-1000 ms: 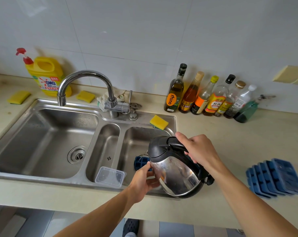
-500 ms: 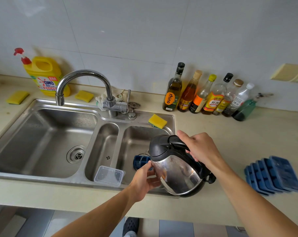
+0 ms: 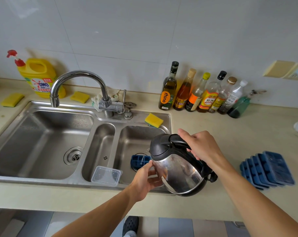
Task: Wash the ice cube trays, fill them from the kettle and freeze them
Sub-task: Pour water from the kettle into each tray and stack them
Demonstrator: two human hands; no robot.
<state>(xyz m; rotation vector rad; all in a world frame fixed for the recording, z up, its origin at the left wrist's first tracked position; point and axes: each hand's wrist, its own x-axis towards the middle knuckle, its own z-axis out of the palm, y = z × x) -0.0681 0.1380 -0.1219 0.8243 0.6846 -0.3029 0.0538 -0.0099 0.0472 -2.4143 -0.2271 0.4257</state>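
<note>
My right hand (image 3: 200, 147) grips the black handle of a steel kettle (image 3: 177, 170), which is tilted left over the right basin of the sink (image 3: 110, 134). A thin stream of water runs from its spout onto a blue ice cube tray (image 3: 138, 161) lying in that basin. My left hand (image 3: 144, 181) rests against the kettle's lower side, fingers spread on the steel. The kettle hides most of the tray. A stack of several blue ice cube trays (image 3: 267, 170) lies on the counter to the right.
A clear plastic box (image 3: 106, 175) sits in the narrow middle basin. The tap (image 3: 76, 86) arches over the large left basin. A yellow sponge (image 3: 153, 120) lies on the sink rim. Several bottles (image 3: 201, 94) line the wall; yellow detergent (image 3: 40, 77) stands far left.
The kettle has tipped a little further left and water now streams from its spout onto the tray. More of the tray shows than before. Both hands keep their hold.
</note>
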